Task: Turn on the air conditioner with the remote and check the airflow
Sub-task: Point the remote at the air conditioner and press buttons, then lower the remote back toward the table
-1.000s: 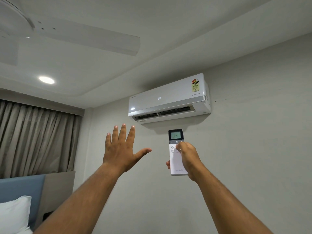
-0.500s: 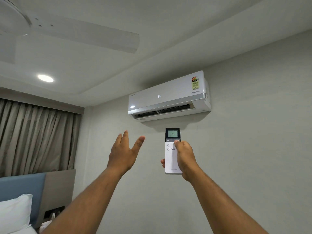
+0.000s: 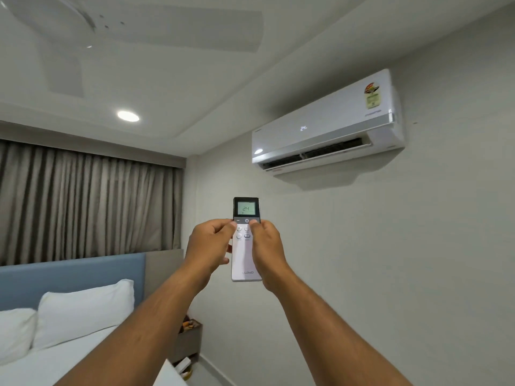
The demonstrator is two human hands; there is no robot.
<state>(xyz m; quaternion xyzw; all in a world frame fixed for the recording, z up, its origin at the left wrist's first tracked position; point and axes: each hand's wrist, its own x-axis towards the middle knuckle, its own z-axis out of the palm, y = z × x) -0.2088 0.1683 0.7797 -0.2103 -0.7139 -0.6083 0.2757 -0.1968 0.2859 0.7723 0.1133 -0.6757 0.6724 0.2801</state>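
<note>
The white air conditioner (image 3: 328, 126) hangs high on the wall at upper right, its front showing 24 and its bottom flap open. Below and left of it I hold the white remote (image 3: 245, 257) upright in both hands; its lit screen reads 24. My left hand (image 3: 209, 243) grips the remote's left side with the thumb on the button row. My right hand (image 3: 266, 246) grips the right side, thumb near the top buttons. Both arms reach out in front of me.
A ceiling fan (image 3: 133, 26) spreads overhead at upper left beside a lit downlight (image 3: 128, 116). Grey curtains (image 3: 83, 204) cover the left wall. A bed with white pillows (image 3: 83, 310) and a blue headboard (image 3: 69, 277) lies lower left, a small bedside shelf (image 3: 189, 341) beside it.
My left hand dropped from its raised, spread pose under the air conditioner and closed on the remote. The view swung left and down, so the unit sits further right.
</note>
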